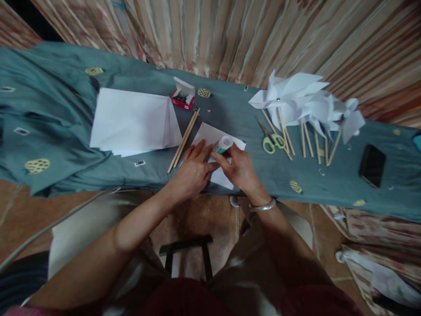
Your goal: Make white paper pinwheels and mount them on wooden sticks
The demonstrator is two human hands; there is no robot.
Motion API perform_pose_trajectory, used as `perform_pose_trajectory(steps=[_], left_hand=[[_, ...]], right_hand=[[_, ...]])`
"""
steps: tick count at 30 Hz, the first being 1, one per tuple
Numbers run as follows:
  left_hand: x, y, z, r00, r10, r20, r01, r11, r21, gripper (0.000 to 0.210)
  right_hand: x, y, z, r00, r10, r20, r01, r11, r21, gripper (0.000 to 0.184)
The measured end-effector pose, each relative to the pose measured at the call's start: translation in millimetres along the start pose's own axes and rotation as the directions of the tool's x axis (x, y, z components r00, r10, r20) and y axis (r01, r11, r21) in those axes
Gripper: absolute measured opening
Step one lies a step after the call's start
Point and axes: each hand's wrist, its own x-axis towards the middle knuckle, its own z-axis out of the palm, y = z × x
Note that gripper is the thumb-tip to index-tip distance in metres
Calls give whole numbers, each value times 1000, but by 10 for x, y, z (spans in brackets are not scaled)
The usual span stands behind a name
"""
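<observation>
A white paper square (pixel 223 133) lies on the cloth in front of me, partly hidden under both hands. My left hand (pixel 193 171) rests on its left side, fingers spread and holding nothing. In my right hand (pixel 241 166) is a glue stick (pixel 222 144) with a white and green body, tilted over the paper. Its lower end is hidden by my fingers. Just left of the paper lie wooden sticks (pixel 184 140) side by side. An open red and white box (pixel 183 93) of small dark pins stands beyond them.
A stack of white paper (pixel 131 119) lies to the left. On the right are scissors (pixel 272 141) with green handles, several paper pinwheels (pixel 292 101) on sticks, and a black phone (pixel 372 165). The green cloth (pixel 66 131) covers a narrow table before a curtain (pixel 213 39).
</observation>
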Motion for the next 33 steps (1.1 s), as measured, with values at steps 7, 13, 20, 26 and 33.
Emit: perform_pose_trajectory(steps=[7,13,20,26,33], left_hand=[[-3,14,-14,1000,-4,1,4,1000,-8,39],[1,16,-27,1000,-4,9,4,1000,-2,38],[-4,0,-29,1000,-13,22,14,999,-33,38],[-29,-59,-78,985,-55,-161,-4,939,-344,44],[133,-129,-223,777,-630,-9,66,96,-993,31]], right_hand=[[8,-10,11,999,7,-35,-7,1000,15,33],[63,101,-9,992,117,-52,-102,969,224,41],[180,281,-166,962,265,-63,-168,761,627,37],[178,126,-247,919,379,105,-221,276,935,19],[193,7,-258,896,338,287,-273,-91,958,21]])
